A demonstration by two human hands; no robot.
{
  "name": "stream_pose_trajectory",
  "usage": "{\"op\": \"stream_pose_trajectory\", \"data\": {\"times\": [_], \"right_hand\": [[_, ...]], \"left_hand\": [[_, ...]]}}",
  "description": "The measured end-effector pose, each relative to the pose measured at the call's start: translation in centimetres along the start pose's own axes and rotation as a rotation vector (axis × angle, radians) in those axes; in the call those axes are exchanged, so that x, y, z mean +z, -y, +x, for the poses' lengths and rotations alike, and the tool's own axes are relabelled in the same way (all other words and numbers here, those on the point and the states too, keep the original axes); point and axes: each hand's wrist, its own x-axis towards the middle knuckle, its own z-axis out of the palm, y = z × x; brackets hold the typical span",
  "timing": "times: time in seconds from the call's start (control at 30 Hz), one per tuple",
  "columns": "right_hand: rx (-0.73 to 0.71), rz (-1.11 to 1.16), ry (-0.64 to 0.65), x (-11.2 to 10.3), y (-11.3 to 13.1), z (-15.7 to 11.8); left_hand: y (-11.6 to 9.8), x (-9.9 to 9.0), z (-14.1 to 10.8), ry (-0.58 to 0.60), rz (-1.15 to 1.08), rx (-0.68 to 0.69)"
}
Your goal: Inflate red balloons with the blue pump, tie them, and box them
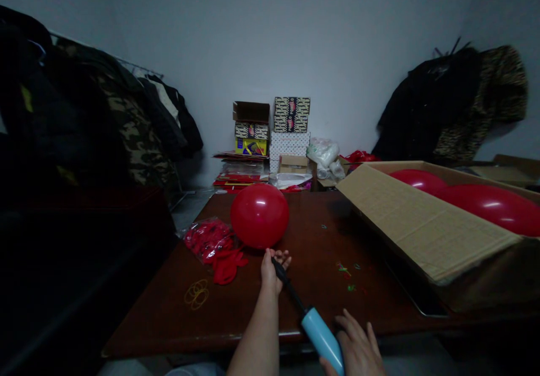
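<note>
An inflated red balloon (260,216) hangs over the brown table (304,229), its neck pinched in my left hand (274,269) just below it. The black nozzle of a blue hand pump (321,338) reaches up to the same fingers; whether it is inside the neck is hard to see. My right hand (358,345) is beside the lower end of the pump's blue barrel, fingers spread, the thumb near its side. Flat red balloons (226,264) and a clear bag of red balloons (208,236) lie left of the inflated one.
A cardboard box (434,224) holding inflated red balloons (489,204) stands at the right. Yellow rubber bands (197,294) lie front left, small coloured bands (343,269) right of centre. Stacked boxes (291,145) stand behind the table; clothes hang on both sides.
</note>
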Motion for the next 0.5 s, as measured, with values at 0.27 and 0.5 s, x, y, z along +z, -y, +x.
{"op": "stream_pose_trajectory", "data": {"times": [0.27, 0.5], "right_hand": [[0.013, 0.043, 0.014, -2.0, 4.0, 4.9], [0.032, 0.073, -0.003, -1.6, 5.3, 7.0]], "left_hand": [[0.1, -0.2, 0.6, 0.042, -0.078, -0.019], [-0.3, 0.0, 0.8, 0.005, -0.117, -0.007]]}}
